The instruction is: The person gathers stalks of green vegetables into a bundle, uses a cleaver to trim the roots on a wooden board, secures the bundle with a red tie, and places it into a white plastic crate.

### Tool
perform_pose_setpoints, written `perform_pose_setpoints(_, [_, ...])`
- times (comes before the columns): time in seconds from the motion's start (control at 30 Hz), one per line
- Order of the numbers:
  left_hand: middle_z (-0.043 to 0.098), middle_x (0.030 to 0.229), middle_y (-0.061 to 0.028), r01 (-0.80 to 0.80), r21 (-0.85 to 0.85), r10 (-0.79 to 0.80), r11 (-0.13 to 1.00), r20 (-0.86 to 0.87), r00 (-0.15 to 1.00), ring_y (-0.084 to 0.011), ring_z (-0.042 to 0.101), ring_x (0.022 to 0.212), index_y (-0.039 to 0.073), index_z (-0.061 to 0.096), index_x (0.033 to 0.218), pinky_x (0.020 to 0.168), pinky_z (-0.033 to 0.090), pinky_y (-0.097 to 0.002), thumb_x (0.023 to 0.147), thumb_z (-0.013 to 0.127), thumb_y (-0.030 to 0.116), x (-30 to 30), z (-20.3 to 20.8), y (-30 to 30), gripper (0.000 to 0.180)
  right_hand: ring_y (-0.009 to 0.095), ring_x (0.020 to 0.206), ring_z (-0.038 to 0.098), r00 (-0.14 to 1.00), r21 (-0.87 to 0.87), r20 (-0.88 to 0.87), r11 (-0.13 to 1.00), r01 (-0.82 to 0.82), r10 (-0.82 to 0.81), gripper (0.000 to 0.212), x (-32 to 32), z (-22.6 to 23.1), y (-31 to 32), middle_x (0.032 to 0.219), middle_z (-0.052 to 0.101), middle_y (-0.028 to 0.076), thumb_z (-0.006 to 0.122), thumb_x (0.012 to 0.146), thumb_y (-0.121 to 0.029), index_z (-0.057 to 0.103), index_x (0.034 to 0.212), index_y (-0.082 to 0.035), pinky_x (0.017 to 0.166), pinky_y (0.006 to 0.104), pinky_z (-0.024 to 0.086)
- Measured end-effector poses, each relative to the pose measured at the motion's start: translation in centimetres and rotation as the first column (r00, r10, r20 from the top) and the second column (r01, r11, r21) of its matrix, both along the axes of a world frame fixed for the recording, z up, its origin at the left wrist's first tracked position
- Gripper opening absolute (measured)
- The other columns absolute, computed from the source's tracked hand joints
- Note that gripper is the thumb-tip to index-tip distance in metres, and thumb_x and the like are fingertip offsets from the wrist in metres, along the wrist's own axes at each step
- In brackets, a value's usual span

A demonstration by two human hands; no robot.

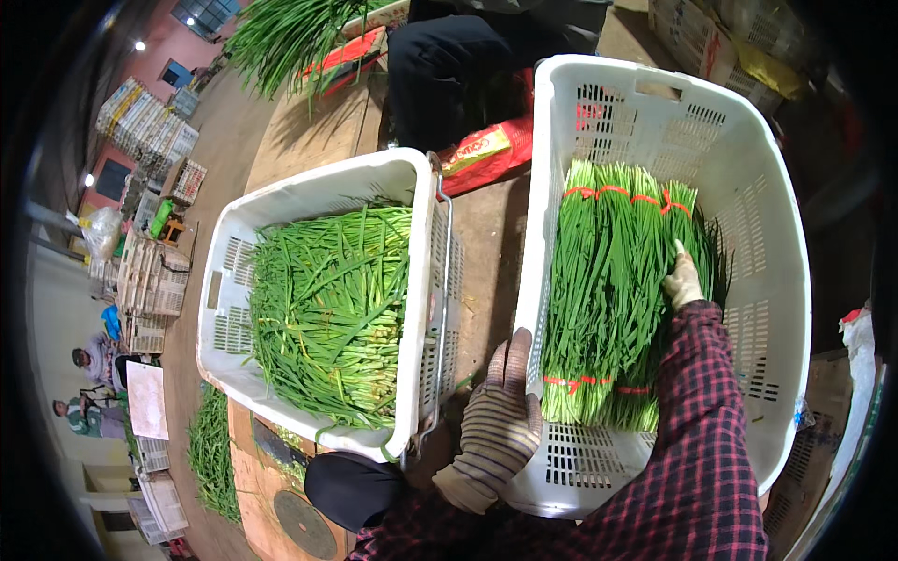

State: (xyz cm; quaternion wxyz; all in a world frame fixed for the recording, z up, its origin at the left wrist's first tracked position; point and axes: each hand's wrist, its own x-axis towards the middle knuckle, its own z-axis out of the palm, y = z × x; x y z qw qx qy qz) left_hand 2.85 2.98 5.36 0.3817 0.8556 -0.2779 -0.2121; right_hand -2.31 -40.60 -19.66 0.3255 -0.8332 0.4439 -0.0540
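Observation:
Bundles of green garlic chives (608, 252), tied with red bands near both ends, lie side by side in the large white plastic crate (748, 122) on the right. My right hand (685, 280), in a pale glove, rests on the rightmost bundles with one finger stretched toward the upper bands and the fingers apart. Wearing a striped glove with dark fingertips, my left hand (496, 421) grips the near left rim of this crate. Left of it stands another white crate (210, 346), holding loose, unbanded chives (327, 299).
A wooden bench (281, 150) with more chives (281, 42) runs behind the left crate. Someone in dark trousers (440, 75) sits beyond, near a red bag (486, 154). Stacked crates (150, 122) and two people (89, 383) are at far left. Chives (213, 458) lie on the floor.

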Motion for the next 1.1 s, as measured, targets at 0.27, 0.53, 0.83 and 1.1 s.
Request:
perform_pose_setpoints(0.27, [0.042,0.134,-0.0298,-0.012,0.068,-0.003,0.998,0.212,0.977,-0.0449,0.055,0.105,0.003,0.029,0.144,0.089,0.049,-0.0473,0.077,0.051,0.003,0.4,1.9,-1.1,0.071,0.026,0.129,0.044,0.864,0.539,0.401,0.841,0.046,-0.304,0.057,-2.0,1.6,0.4,0.142,0.045,0.014,0.051,0.091,-0.013,0.036,0.146,-0.015,0.107,0.0358,0.035])
perform_pose_setpoints(0.53, [0.039,0.141,-0.0278,0.006,0.336,-0.023,0.942,0.044,0.999,-0.046,0.051,0.117,0.015,0.017,0.151,0.099,0.043,-0.0486,0.078,0.057,0.003,-0.5,3.5,-0.8,0.083,0.027,0.102,0.057,0.989,0.29,-0.123,0.956,-0.04,0.079,0.048,-0.1,-2.0,-4.2,0.117,0.059,0.013,0.049,0.094,-0.031,0.044,0.138,-0.013,0.092,0.0371,0.046])
perform_pose_setpoints(0.83, [0.037,0.142,-0.0277,0.029,0.208,-0.05,0.978,0.094,0.994,-0.0449,0.053,0.114,0.013,0.015,0.15,0.098,0.041,-0.0529,0.082,0.063,0.014,-1.1,4.3,0.5,0.084,0.023,0.107,0.062,0.848,-0.084,0.331,0.908,-0.41,0.414,0.035,4.7,23.2,15.6,0.115,0.065,0.015,0.059,0.092,-0.011,0.058,0.125,-0.002,0.095,0.0325,0.047])
perform_pose_setpoints(1.1, [0.065,0.096,-0.0166,-0.238,0.032,0.228,0.971,0.196,0.954,-0.0353,0.063,0.093,0.006,0.064,0.106,0.081,0.052,-0.0395,0.081,0.058,0.004,3.5,8.9,15.9,0.026,0.03,0.108,0.062,0.383,0.007,0.231,0.393,-0.92,0.894,0.058,11.9,36.8,37.6,0.116,0.063,0.023,0.071,0.082,-0.02,0.051,0.131,0.002,0.094,0.0354,0.048])
